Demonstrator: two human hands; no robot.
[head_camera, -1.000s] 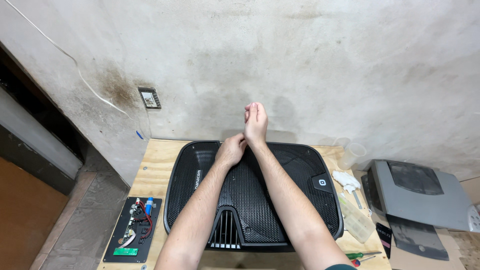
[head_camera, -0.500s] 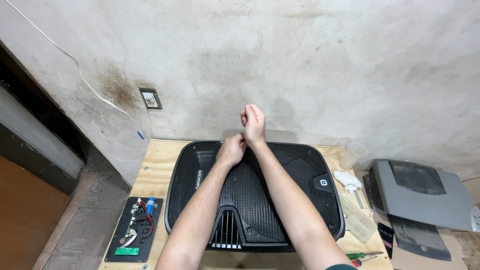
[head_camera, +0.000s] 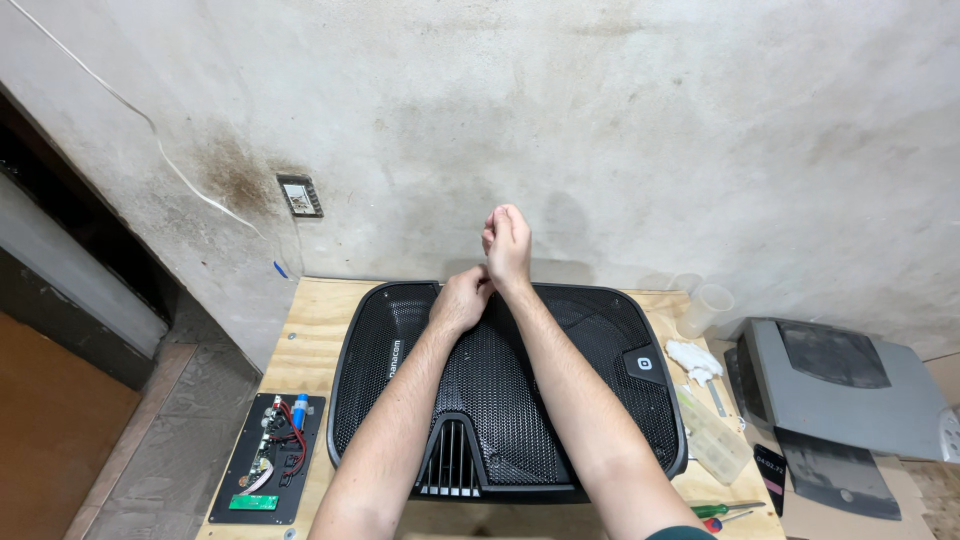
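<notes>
A large black speaker (head_camera: 500, 400) with a mesh grille lies face up on a wooden table (head_camera: 310, 330). Both my forearms reach out over it. My right hand (head_camera: 507, 245) is raised above the speaker's far edge, in front of the wall, with its fingers curled in and nothing visible in them. My left hand (head_camera: 462, 300) sits just below it, fingers bent, pressed against my right wrist. Neither hand touches the grille.
A black circuit panel (head_camera: 268, 458) with red wires lies at the table's left front. To the right are a clear plastic cup (head_camera: 705, 308), white crumpled pieces (head_camera: 692, 358), a clear plastic tray (head_camera: 715, 440), screwdrivers (head_camera: 728, 512) and a grey printer (head_camera: 840, 385). A stained wall stands right behind.
My right hand's fingers, stretched upward a second ago, have curled into a loose fist. My left hand has stayed at the right wrist. The speaker has not moved.
</notes>
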